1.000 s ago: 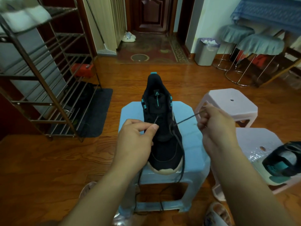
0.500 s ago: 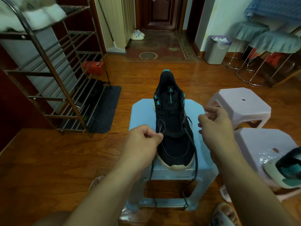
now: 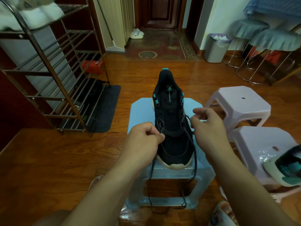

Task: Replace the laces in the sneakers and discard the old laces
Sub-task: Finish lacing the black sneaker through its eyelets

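A metal shoe rack (image 3: pixel 48 75) stands at far left on the wood floor, with two pink stools (image 3: pixel 239 103) at right, the nearer one carrying a second sneaker (image 3: pixel 286 167) at its right edge. Centre, a blue stool (image 3: pixel 143 111) bears a black sneaker (image 3: pixel 172 128), toe pointing near, heel far. The left hand (image 3: pixel 143 144) pinches the dark lace (image 3: pixel 194 160) at the shoe's left eyelets, the right hand (image 3: pixel 208 128) pinches it at the right side, and both loose ends hang down over the stool's near edge.

bare left hand (image 3: pixel 143 141), bare right hand (image 3: pixel 206 128), sleeveless forearms
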Motion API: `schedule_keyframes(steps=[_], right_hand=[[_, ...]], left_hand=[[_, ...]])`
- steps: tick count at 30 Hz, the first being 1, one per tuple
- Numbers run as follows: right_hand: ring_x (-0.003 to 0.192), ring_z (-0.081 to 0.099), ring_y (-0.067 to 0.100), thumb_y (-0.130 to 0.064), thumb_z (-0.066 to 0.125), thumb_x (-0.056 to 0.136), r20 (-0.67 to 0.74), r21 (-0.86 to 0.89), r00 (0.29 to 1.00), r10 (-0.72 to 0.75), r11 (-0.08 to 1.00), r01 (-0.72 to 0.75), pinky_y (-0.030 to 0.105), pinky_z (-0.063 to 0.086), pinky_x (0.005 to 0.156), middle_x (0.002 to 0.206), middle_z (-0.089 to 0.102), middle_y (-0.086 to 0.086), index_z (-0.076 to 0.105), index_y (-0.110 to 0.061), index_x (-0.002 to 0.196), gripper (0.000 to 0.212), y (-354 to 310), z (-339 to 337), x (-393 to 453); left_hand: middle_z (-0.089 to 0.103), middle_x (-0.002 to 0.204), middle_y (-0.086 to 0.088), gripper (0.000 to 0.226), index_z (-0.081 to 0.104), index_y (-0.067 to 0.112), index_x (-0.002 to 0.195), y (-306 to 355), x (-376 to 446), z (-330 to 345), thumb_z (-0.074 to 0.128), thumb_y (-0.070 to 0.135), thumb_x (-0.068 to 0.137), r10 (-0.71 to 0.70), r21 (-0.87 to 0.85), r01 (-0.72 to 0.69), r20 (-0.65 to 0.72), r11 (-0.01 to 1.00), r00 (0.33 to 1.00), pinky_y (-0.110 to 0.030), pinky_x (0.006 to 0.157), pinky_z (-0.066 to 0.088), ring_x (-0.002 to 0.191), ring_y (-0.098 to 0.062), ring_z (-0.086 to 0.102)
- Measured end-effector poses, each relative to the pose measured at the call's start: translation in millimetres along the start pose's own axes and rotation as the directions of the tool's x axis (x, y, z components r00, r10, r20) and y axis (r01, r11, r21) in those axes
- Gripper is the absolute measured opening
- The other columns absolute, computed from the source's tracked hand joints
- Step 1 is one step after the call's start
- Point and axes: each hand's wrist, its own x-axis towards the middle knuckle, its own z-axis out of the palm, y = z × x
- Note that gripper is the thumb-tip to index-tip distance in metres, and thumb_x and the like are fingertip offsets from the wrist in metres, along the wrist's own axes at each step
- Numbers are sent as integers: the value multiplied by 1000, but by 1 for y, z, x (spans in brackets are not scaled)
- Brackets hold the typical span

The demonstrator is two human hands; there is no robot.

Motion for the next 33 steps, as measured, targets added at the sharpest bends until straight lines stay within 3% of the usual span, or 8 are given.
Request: schedule_keyframes(steps=[3, 9, 16, 20, 24, 28, 30, 33], right_hand=[[82, 60, 8, -15, 57, 98, 3, -109, 992, -130, 986, 130, 25, 49, 68, 115, 60, -4, 61, -31, 112, 21, 1, 1, 1], [110, 49, 10, -14, 60, 95, 88, -279, 908, -409, 865, 417, 22, 40, 91, 110, 50, -8, 71, -33, 107, 25, 0, 10, -6], [109, 50, 9, -15, 61, 95, 126, -279, 917, -379, 873, 400, 0, 32, 81, 109, 49, -12, 71, -29, 109, 22, -1, 15, -9], [109, 47, 7, -16, 61, 95, 127, -291, 921, -369, 874, 390, -3, 29, 80, 109, 47, -12, 70, -29, 112, 23, 0, 16, -10], [111, 48, 9, -17, 62, 94, 120, -276, 924, -362, 882, 381, 5, 35, 82, 110, 47, -11, 69, -30, 113, 24, 4, 17, -9], [115, 49, 13, -15, 64, 92, 122, -266, 923, -364, 884, 384, 26, 46, 91, 114, 47, -10, 67, -32, 116, 29, 8, 18, -10], [115, 50, 14, -13, 65, 92, 127, -262, 921, -370, 882, 390, 28, 47, 92, 114, 46, -10, 67, -32, 117, 31, 10, 18, -10], [116, 50, 12, -11, 65, 93, 141, -238, 925, -352, 895, 377, 28, 46, 96, 115, 47, -10, 68, -31, 114, 30, 9, 16, -10]], left_hand=[[53, 51, 15, 26, 63, 16, 68, 1, 0, 1, 74, 19, 91, 11, 14, -11, -1, 1000, 1000, -20, 54, 38, 49, 2, 48], [53, 52, 8, 26, 59, 14, 66, 2, 2, 6, 72, 13, 89, -15, -32, 13, -58, 999, 998, -29, 59, 41, 55, -13, 50], [53, 56, 4, 25, 57, 7, 70, -2, -2, 15, 70, 14, 90, 20, -92, -36, -165, 995, 986, -31, 57, 42, 56, -14, 51], [64, 72, -11, 26, 57, 7, 74, -4, -6, 21, 68, 18, 95, 41, -132, -72, -222, 989, 974, -47, 67, 56, 75, -31, 65], [62, 69, -6, 27, 59, 12, 75, -5, -4, 24, 69, 27, 95, 74, -63, -91, -230, 994, 970, -46, 66, 55, 73, -28, 65], [63, 70, 4, 25, 63, 13, 80, -1, 7, 19, 71, 31, 95, 83, 15, -82, -197, 997, 977, -23, 55, 50, 66, -9, 63], [62, 68, 6, 26, 63, 13, 77, 2, 12, 17, 74, 30, 93, 98, -8, -102, -197, 995, 976, -14, 50, 45, 60, 0, 60], [56, 65, 9, 26, 60, 17, 77, 5, 19, 19, 75, 32, 92, 151, 47, -145, -196, 988, 969, -20, 54, 45, 56, 0, 54]])
